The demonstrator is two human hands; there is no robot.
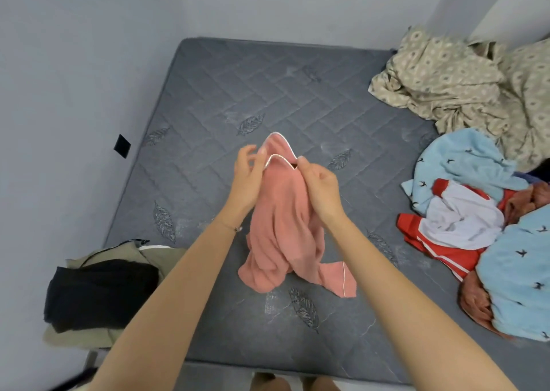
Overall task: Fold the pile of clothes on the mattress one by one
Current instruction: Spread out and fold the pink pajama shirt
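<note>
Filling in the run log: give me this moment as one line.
item: pink garment, unfolded | left hand: pinches collar | right hand: pinches collar | pile: mattress right side | folded stack: near-left corner

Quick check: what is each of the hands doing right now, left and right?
Left hand: pinches the white-piped collar edge of the pink garment.
Right hand: fingers curled, pinching the collar's other side.

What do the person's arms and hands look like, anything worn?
Both forearms are bare to the frame edge, no sleeves or gloves. The left hand has a thin cord bracelet with a small charm at its wrist. The right hand and wrist wear nothing; no rings show.
</note>
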